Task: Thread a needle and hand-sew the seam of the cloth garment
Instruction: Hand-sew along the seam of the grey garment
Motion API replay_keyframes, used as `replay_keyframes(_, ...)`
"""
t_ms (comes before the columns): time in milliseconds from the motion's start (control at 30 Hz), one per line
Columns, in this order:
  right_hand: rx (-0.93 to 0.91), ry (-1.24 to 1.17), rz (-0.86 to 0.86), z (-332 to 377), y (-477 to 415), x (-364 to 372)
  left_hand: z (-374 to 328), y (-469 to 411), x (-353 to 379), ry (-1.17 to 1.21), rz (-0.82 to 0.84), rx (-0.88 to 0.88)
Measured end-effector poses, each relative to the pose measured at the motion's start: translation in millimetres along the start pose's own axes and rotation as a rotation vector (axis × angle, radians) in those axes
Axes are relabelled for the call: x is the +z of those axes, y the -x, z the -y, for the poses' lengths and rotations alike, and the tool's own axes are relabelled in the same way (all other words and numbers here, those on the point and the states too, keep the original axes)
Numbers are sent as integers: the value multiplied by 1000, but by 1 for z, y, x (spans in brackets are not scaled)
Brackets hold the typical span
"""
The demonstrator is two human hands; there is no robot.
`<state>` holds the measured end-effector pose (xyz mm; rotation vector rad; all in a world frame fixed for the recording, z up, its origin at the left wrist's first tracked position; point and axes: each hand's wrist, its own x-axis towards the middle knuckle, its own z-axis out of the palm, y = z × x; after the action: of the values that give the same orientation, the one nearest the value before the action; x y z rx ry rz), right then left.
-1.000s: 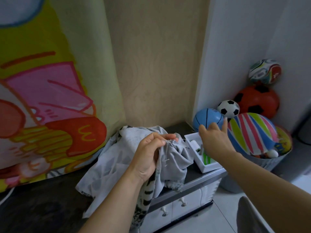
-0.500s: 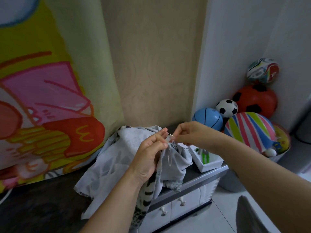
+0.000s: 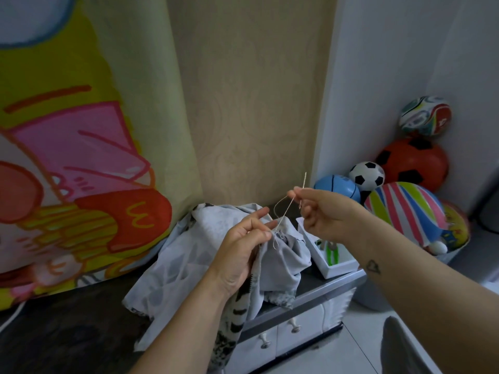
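Right now the right hand (image 3: pixel 328 214) pinches the needle (image 3: pixel 304 184) between thumb and forefinger, its other fingers loosely curled. The needle stands almost upright, and I can't tell which end is the point. From that pinch the thread (image 3: pixel 286 211) runs down and left, partly in a slack loop, into a fold of the grey garment (image 3: pixel 194 255). The left hand (image 3: pixel 240 249) grips that fold between thumb and fingers. The garment lies heaped at the right end of the dark cabinet top (image 3: pixel 81 314), hanging over its front edge, with a white tray (image 3: pixel 340 267) just beside it. The seam sits below and left of the needle, nearer the left hand. I'd judge the next stitch needs the needle tipped down toward that fold.
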<state>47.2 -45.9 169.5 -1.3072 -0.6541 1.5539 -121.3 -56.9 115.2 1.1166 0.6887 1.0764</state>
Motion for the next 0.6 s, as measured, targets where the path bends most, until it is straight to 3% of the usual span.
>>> replay_keyframes(300,-104,-288,-133,3,-3,-1,-1,0,0,-105,-39,-19)
replay_keyframes(600,-293,55,-89,-6,-5,-4,3,-2,-2,-100,-30,-48)
